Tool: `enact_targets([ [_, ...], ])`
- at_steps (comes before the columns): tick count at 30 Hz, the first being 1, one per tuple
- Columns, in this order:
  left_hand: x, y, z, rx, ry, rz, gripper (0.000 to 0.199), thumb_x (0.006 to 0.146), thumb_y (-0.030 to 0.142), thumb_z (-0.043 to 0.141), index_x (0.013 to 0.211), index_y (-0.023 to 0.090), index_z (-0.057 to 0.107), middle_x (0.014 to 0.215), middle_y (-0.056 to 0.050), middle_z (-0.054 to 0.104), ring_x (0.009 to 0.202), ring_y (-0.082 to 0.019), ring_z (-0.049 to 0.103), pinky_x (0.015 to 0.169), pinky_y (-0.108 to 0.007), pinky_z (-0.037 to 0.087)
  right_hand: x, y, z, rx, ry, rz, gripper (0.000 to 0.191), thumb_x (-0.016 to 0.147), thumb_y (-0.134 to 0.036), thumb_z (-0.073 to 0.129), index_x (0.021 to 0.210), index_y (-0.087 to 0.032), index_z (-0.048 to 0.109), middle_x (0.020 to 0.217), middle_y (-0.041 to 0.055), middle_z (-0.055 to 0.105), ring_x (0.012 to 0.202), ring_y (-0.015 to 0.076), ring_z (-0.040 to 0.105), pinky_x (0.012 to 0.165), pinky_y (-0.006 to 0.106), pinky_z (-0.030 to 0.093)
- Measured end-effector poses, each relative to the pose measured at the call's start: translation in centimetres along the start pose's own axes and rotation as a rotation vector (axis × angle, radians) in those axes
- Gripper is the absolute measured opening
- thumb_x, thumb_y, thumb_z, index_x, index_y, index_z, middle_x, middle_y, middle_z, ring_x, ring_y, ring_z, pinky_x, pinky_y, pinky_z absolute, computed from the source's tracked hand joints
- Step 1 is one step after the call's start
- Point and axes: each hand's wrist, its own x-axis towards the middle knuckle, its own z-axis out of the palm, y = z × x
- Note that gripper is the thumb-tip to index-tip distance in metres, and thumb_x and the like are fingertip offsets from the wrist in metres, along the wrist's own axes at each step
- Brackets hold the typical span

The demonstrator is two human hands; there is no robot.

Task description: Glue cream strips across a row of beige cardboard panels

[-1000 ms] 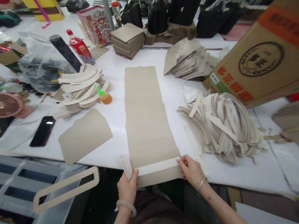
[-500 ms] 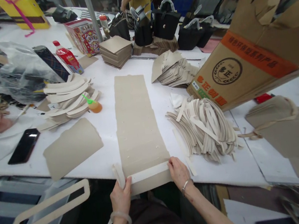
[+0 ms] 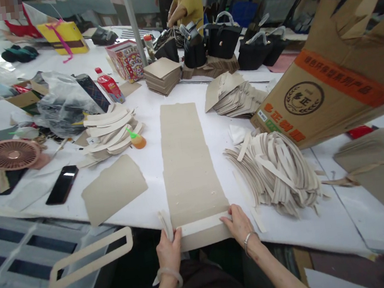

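A long grey-beige cardboard panel (image 3: 187,163) lies lengthwise before me, its near end reaching past the table edge. Across that end runs a pale strip (image 3: 205,223), flat on the card. My left hand (image 3: 168,253) is closed around a few folded pale strips (image 3: 166,224), its thumb at the left end of the crosswise strip. At the other end, my right hand (image 3: 240,226) pinches the strip and the panel's edge, thumb on top. Right of the panel is a big heap of curved strips (image 3: 275,171).
Left are a cardboard piece (image 3: 115,188), a phone (image 3: 61,184), a glue bottle (image 3: 138,140), curved pieces (image 3: 113,125) and a pink fan (image 3: 13,154). Behind stand a cardboard stack (image 3: 163,77) and black handbags (image 3: 223,37). A large carton (image 3: 325,85) leans right. Co-workers are beyond.
The whole view has shifted, so things sit further right and slightly lower. Both hands stay at the strip's ends; my right thumb now lies more plainly over its right end.
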Motion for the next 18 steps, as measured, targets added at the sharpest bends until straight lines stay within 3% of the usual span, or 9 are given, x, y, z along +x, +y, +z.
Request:
enact_targets([
  [7, -0.1, 0.8, -2.7, -0.002, -0.067, 0.027, 0.030, 0.075, 0.048, 0.054, 0.084, 0.020, 0.058, 0.067, -0.003, 0.067, 0.055, -0.018, 0.062, 0.061, -0.026, 0.045, 0.7, -0.8, -2.3, 0.210, 0.042, 0.081, 0.016, 0.077, -0.035, 0.047, 0.069, -0.021, 0.050, 0.058, -0.0005, 0.056, 0.058, 0.0173, 0.056, 0.058, 0.027, 0.040],
  [11, -1.0, 1.6, -5.1, -0.028, -0.058, 0.091, 0.033, 0.075, 0.050, 0.050, 0.090, 0.022, 0.060, 0.083, -0.005, 0.070, 0.072, -0.020, 0.065, 0.067, -0.025, 0.046, 0.5, -3.4, -3.2, 0.283, 0.038, 0.007, 0.013, 0.078, -0.032, 0.049, 0.072, -0.021, 0.051, 0.063, -0.0001, 0.057, 0.059, 0.0162, 0.055, 0.059, 0.026, 0.040],
  [14, -1.4, 1.6, -6.6, -0.063, -0.011, 0.073, 0.041, 0.072, 0.053, 0.051, 0.095, 0.021, 0.062, 0.083, -0.005, 0.070, 0.080, -0.023, 0.065, 0.069, -0.026, 0.047, -0.2, -4.7, -3.3, 0.297, 0.024, -0.053, 0.008, 0.076, -0.026, 0.049, 0.072, -0.020, 0.052, 0.068, 0.0005, 0.058, 0.062, 0.0156, 0.055, 0.060, 0.025, 0.041],
  [18, -1.1, 0.7, -7.0, -0.060, -0.043, 0.005, 0.045, 0.063, 0.063, 0.053, 0.078, 0.022, 0.064, 0.065, -0.003, 0.067, 0.068, -0.023, 0.063, 0.060, -0.028, 0.047, -0.8, -3.4, -3.3, 0.254, 0.062, -0.014, 0.006, 0.075, -0.020, 0.047, 0.072, -0.020, 0.052, 0.069, 0.0007, 0.058, 0.063, 0.0153, 0.055, 0.060, 0.024, 0.041],
])
